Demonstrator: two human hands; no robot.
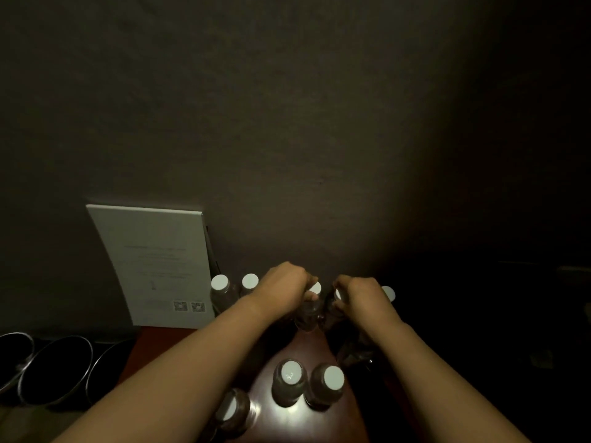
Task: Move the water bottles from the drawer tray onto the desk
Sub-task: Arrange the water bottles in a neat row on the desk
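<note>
My left hand [283, 287] grips the white-capped neck of a water bottle [307, 314] near the wall. Beside it, my right hand [359, 297] grips the cap end of a second bottle [331, 310]. Both bottles stand close together over the reddish wooden surface [287, 420]. Two more white-capped bottles [224, 292] stand to the left by the wall, and another cap [388, 294] shows just right of my right hand. Three bottles [291, 382] stand nearer to me, between and under my forearms. The scene is dim, and the right side is in deep shadow.
A white printed card [153, 266] with QR codes leans against the dark wall at the left. Several dark round bowls with metal rims [54, 369] sit at the lower left. The wall rises close behind the bottles.
</note>
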